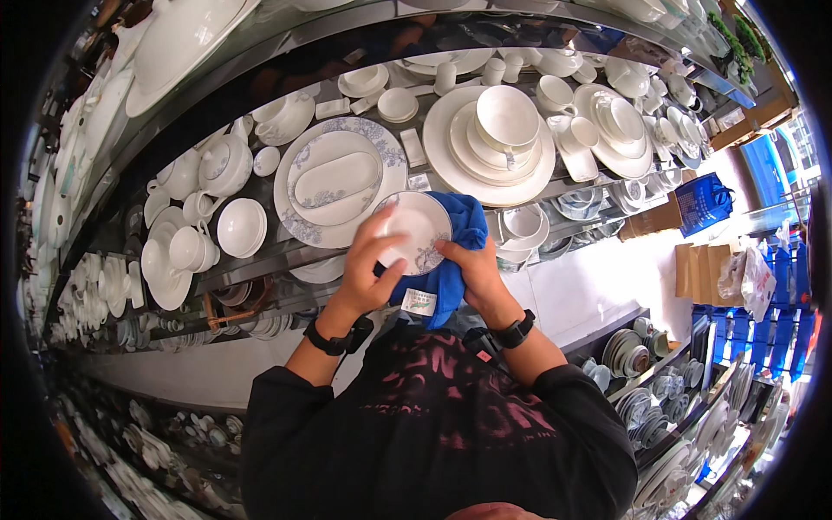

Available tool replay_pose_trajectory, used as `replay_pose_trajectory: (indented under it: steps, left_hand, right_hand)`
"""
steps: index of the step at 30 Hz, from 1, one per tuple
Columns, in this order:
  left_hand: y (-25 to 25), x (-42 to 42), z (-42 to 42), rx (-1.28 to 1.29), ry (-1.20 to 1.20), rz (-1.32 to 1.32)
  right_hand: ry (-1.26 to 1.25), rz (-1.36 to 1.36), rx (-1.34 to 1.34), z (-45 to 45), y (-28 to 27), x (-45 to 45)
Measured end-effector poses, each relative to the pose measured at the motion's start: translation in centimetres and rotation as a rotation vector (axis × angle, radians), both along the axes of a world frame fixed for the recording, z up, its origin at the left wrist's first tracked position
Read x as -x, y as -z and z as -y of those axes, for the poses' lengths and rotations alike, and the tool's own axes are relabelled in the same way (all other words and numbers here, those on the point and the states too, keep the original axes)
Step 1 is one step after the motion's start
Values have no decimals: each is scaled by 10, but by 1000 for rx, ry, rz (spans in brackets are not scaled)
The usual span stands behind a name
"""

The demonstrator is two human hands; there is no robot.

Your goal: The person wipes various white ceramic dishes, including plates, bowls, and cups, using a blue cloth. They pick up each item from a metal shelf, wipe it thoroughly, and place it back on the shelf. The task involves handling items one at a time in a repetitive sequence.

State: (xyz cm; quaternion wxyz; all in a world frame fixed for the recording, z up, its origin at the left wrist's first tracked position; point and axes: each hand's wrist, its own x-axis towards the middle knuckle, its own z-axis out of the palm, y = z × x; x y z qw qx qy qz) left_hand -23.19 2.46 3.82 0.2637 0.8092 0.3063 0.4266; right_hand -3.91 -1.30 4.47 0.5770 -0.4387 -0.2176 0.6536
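A small white saucer with a blue-grey floral pattern is held up in front of my chest. My right hand grips its right side, thumb on the face, with a blue cloth bunched behind it. The cloth hangs below the saucer and carries a white label. My left hand is at the saucer's left side, its fingers blurred over the face; whether they grip the rim is unclear. Just beyond lies a large floral-rimmed plate bearing a smaller plate and an oval dish.
On the dark shelf, a stack of gold-rimmed plates carries a cup. White bowls, a teapot and cups stand at left. More crockery fills the racks behind me. Cardboard boxes stand at right.
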Motion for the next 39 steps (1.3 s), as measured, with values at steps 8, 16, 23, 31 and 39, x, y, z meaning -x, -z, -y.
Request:
replay_pose_trajectory:
  steps: [8, 16, 23, 31, 39]
  left_hand:
    - [20, -9, 12, 649, -185, 299]
    - [17, -23, -37, 915, -211, 462]
    - [20, -30, -184, 1043, -384, 526]
    - [50, -49, -243, 1082, -498, 395]
    - [43, -54, -232, 1120, -524, 268]
  right_hand:
    - [55, 50, -46, -10, 4, -16]
    - [97, 29, -51, -21, 17, -31]
    - [26, -24, 41, -20, 32, -49]
    - [80, -36, 29, -9, 27, -56]
    - [78, -51, 26, -7, 24, -58]
